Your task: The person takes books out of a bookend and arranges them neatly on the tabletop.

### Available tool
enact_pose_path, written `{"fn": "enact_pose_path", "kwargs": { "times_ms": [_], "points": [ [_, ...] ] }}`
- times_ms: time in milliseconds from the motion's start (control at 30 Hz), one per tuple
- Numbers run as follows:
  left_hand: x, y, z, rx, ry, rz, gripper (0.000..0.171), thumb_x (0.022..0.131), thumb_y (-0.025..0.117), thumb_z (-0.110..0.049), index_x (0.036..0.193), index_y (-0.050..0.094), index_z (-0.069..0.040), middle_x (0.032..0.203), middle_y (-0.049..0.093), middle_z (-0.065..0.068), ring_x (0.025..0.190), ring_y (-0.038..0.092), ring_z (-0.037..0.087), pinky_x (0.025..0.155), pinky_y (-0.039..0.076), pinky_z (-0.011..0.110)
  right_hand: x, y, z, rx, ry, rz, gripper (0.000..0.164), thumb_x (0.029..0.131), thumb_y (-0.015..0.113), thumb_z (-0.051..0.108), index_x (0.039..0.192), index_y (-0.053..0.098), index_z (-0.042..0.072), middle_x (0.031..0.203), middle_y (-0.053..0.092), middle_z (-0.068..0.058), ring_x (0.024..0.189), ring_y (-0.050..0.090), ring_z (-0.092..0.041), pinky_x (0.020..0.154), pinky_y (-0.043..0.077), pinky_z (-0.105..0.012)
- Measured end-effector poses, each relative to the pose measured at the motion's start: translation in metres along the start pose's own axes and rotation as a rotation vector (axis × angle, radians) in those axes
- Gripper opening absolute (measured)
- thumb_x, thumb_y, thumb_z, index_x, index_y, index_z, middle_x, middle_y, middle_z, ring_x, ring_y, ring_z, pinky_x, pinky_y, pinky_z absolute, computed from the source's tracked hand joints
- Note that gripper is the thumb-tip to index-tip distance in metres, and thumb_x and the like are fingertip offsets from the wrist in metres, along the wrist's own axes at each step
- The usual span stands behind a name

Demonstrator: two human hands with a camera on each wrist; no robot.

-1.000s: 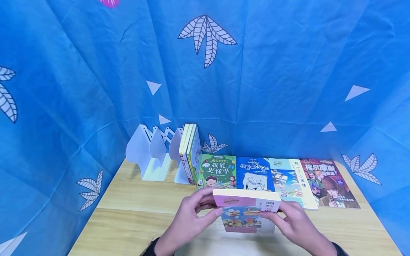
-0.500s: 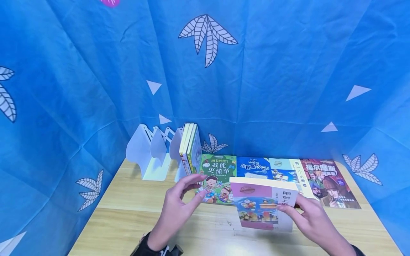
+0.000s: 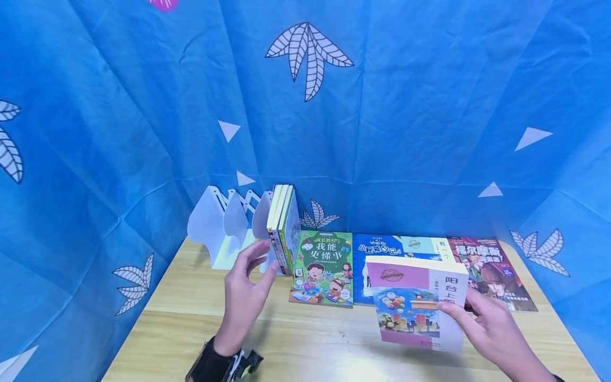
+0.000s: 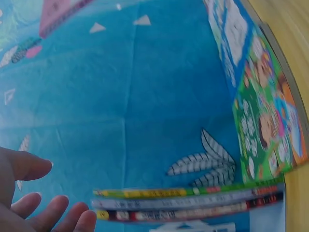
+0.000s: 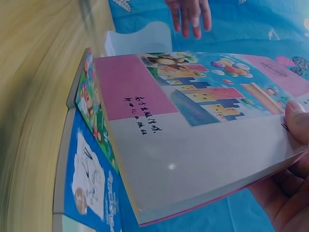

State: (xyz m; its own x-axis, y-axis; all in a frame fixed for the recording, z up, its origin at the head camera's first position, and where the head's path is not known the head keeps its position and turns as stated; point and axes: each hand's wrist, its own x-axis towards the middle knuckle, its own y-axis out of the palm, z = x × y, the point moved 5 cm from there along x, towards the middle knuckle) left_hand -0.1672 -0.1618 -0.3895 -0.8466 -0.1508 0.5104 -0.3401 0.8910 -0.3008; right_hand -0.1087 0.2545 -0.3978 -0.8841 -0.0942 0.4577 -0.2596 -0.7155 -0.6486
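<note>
My right hand (image 3: pixel 494 323) grips a pink and white paperback book (image 3: pixel 406 305) by its right edge, thumb on the cover and fingers behind. The book is tilted up above the table, overlapping the blue book (image 3: pixel 365 281) and the cream-edged book (image 3: pixel 441 246) in the head view. My left hand (image 3: pixel 248 297) holds nothing; its fingers are relaxed and apart, near the upright books (image 3: pixel 281 228). Those upright books stand against a divider of the white bookend rack (image 3: pixel 217 228). In the left wrist view, their spines (image 4: pixel 193 203) lie just beyond the fingertips.
A green picture book (image 3: pixel 324 270) lies flat right of the standing books. At the far right lies a dark red book (image 3: pixel 496 270). Blue cloth (image 3: pixel 406 116) hangs behind and at both sides of the wooden table (image 3: pixel 191 329).
My left hand has let go of the pink and white book and moved left toward the upright books. My right hand has carried that book to the right.
</note>
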Motion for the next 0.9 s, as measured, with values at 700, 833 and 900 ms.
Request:
{"fn": "enact_pose_path", "kwargs": {
  "times_ms": [700,833,900],
  "points": [
    [0.034,0.009,0.051,0.151,-0.041,0.046,0.053,0.095,0.071,0.000,0.144,0.053,0.000,0.139,0.066,0.022,0.122,0.070,0.038,0.099,0.062,0.043,-0.010,-0.031,-0.041,-0.157,0.287,0.135,0.032,0.101,0.068,0.019,0.124,0.068,-0.003,0.100,0.078,-0.021,0.069,0.062,0.011,0.053,0.056,-0.018],
    [0.038,0.011,0.054,0.139,-0.058,0.063,0.054,0.095,0.071,0.000,0.145,0.052,0.000,0.139,0.065,0.023,0.123,0.069,0.039,0.100,0.062,0.045,-0.010,-0.037,-0.048,-0.172,0.340,0.181,0.035,0.104,0.065,0.023,0.125,0.067,-0.005,0.096,0.078,-0.017,0.067,0.061,0.009,0.053,0.055,-0.017],
    [0.040,0.012,0.055,0.139,-0.061,0.068,0.054,0.095,0.071,0.001,0.145,0.051,0.000,0.139,0.065,0.024,0.123,0.069,0.039,0.101,0.061,0.046,-0.012,-0.040,-0.052,-0.171,0.350,0.197,0.035,0.104,0.064,0.022,0.125,0.067,-0.005,0.092,0.079,-0.013,0.065,0.062,0.008,0.053,0.055,-0.018]
  ]
}}
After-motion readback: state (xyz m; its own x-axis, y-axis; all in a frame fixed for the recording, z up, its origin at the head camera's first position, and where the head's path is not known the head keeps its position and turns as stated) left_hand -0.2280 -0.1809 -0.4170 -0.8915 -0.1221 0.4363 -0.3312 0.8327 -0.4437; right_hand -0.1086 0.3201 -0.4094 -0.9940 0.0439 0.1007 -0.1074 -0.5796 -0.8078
